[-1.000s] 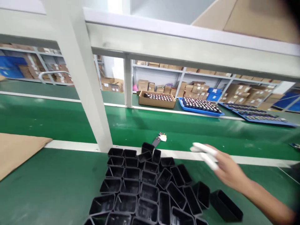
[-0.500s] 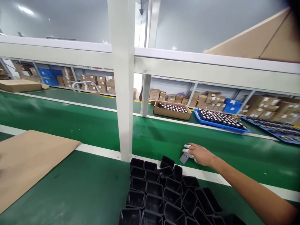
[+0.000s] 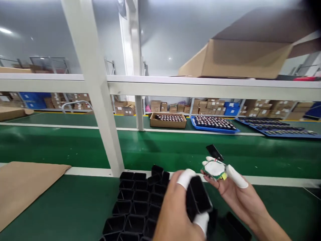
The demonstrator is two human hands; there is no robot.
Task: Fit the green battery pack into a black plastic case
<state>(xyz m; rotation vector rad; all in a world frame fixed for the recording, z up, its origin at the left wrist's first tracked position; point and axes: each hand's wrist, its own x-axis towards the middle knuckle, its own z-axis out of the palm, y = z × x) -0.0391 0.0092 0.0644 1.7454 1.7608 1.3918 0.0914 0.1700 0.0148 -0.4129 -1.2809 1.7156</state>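
My left hand [image 3: 175,204], with white finger cots on its thumb and a finger, is closed around a black open-topped plastic case [image 3: 199,194], which it holds tilted. To its right, my right hand [image 3: 238,190] grips a small green circuit board [image 3: 214,169] with a white pad on top and a bit of yellow at its corner. A thin black rectangular piece [image 3: 214,152] sticks up beyond the board, and a short red wire shows between them. Below and left, several black plastic cases [image 3: 132,209] stand in rows on the green bench.
A flat cardboard sheet [image 3: 27,184] lies at left. A white post [image 3: 100,87] and crossbar [image 3: 175,87] stand ahead. Across the green belt [image 3: 160,147] are a carton of small parts [image 3: 168,124], a blue tray [image 3: 214,124] and dark-filled trays [image 3: 278,127]. A large carton [image 3: 240,60] rests above.
My right hand has drawn back from over the belt, where it had a small grey plate at its fingers, and now shows the board. My left hand has come in holding a case. The view has turned right.
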